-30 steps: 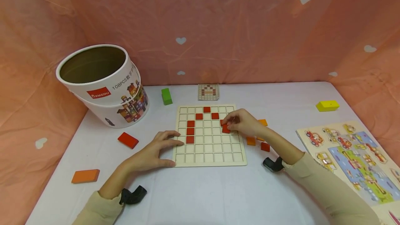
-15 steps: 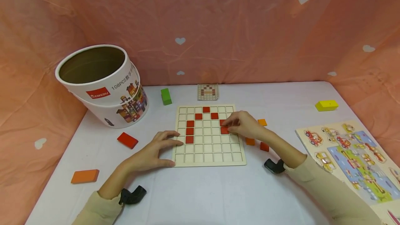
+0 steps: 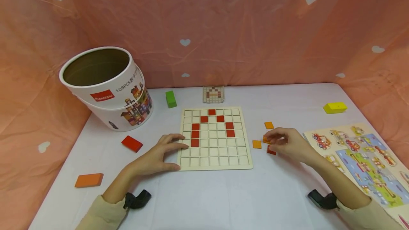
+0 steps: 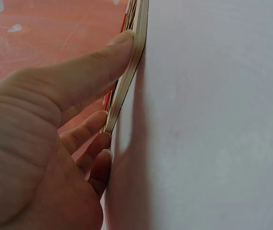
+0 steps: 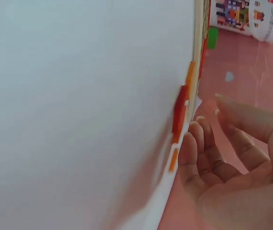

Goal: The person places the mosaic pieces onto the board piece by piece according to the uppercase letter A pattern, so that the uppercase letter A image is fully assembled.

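Note:
A pale wooden grid board (image 3: 214,160) lies mid-table, with several red square tiles (image 3: 195,134) set in its cells in an arch. My left hand (image 3: 158,155) rests at the board's left edge, fingertips on the rim; its thumb touches the edge in the left wrist view. To the right of the board my right hand (image 3: 292,146) hovers over loose tiles, thumb and fingers parted with nothing between them. Just at its fingertips lie a loose red tile (image 3: 270,150) and an orange tile (image 3: 265,140), partly covered. Two more orange tiles (image 3: 256,144) lie close by.
A small pattern card (image 3: 213,94) stands behind the board. At left are a white bucket (image 3: 105,113), a red block (image 3: 131,143), an orange block (image 3: 89,180) and a green block (image 3: 170,99). At right are a yellow block (image 3: 334,108) and a picture puzzle (image 3: 345,144).
My right hand has set down a red tile in the board's right column of the arch, let go, and moved right to the loose tiles. The left hand has not moved.

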Tool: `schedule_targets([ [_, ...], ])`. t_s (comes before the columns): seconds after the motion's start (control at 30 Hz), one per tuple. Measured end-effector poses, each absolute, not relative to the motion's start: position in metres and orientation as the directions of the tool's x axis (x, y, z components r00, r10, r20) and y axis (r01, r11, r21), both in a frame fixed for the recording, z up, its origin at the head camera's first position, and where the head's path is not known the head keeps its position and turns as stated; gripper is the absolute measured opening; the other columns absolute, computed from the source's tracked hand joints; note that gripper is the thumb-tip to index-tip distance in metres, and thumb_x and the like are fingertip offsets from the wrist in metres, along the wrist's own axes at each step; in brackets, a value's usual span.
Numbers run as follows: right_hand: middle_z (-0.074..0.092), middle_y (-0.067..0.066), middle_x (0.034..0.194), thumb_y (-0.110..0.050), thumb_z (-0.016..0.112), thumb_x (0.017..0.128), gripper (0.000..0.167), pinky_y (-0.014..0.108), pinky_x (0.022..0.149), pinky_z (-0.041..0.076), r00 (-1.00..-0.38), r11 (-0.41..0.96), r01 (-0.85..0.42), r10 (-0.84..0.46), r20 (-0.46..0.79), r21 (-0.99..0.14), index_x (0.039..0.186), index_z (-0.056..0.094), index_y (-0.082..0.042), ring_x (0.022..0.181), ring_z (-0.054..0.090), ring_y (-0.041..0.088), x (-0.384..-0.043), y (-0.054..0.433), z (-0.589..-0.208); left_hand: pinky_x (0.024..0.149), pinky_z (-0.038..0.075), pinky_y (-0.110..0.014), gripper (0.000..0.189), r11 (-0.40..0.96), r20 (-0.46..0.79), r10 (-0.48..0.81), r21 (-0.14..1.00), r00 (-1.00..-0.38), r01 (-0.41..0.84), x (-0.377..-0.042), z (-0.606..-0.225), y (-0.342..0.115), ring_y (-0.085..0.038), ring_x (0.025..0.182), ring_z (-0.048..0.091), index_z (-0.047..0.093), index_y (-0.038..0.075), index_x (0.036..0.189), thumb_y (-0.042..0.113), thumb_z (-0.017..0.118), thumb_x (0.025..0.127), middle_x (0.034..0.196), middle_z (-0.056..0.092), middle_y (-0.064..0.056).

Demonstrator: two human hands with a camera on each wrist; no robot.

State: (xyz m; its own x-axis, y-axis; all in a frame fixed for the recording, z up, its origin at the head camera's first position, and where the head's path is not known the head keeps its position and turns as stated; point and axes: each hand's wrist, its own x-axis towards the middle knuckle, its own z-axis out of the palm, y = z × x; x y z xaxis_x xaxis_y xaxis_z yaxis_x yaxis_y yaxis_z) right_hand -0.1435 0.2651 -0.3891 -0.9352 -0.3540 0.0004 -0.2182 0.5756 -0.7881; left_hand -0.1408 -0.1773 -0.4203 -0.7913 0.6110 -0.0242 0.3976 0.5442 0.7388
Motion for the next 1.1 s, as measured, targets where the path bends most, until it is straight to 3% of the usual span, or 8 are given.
schedule_targets([
  [0.17,0.070,0.011,0.108,0.000,0.078,0.080,0.034,0.023,0.077,0.050,-0.935,0.575,-0.220,-0.353,0.004,-0.788,0.112,0.069,0.000,0.090,0.060,0.018,-0.135,0.275,-0.397,0.113,0.024,-0.060,0.057,0.543,-0.020,0.612,0.737,-0.791,0.402,-0.142,-0.421,-0.177,-0.028,0.142,0.024,0.064,0.021,0.132,0.027,0.084,0.079,0.153,0.036,-0.003],
  [0.5,0.064,0.001,0.098,0.004,0.081,0.075,0.031,0.023,0.072,0.047,-0.907,0.605,-0.335,-0.414,0.074,-0.722,0.102,0.071,-0.006,0.083,0.055,0.014,-0.131,0.275,-0.407,0.111,0.025,-0.063,0.056,0.535,0.003,0.619,0.731,-0.786,0.424,-0.142,-0.423,-0.177,-0.032,0.140,0.025,0.064,0.020,0.132,0.030,0.083,0.081,0.152,0.037,-0.005],
  [0.83,0.064,-0.001,0.095,0.004,0.080,0.077,0.030,0.023,0.070,0.045,-0.897,0.583,-0.315,-0.441,0.033,-0.749,0.103,0.070,-0.007,0.081,0.054,0.014,-0.130,0.275,-0.406,0.111,0.025,-0.063,0.056,0.534,0.002,0.614,0.734,-0.789,0.418,-0.141,-0.423,-0.177,-0.032,0.141,0.025,0.064,0.020,0.132,0.028,0.083,0.080,0.152,0.037,-0.005],
  [1.1,0.066,0.003,0.092,0.003,0.074,0.084,0.015,0.024,0.069,0.051,-0.876,0.557,-0.293,-0.482,-0.015,-0.777,0.098,0.071,-0.004,0.078,0.058,0.015,-0.143,0.256,-0.396,0.111,0.025,-0.061,0.057,0.531,-0.002,0.615,0.740,-0.788,0.413,-0.142,-0.423,-0.177,-0.031,0.141,0.025,0.064,0.020,0.132,0.026,0.084,0.079,0.152,0.037,-0.004],
])
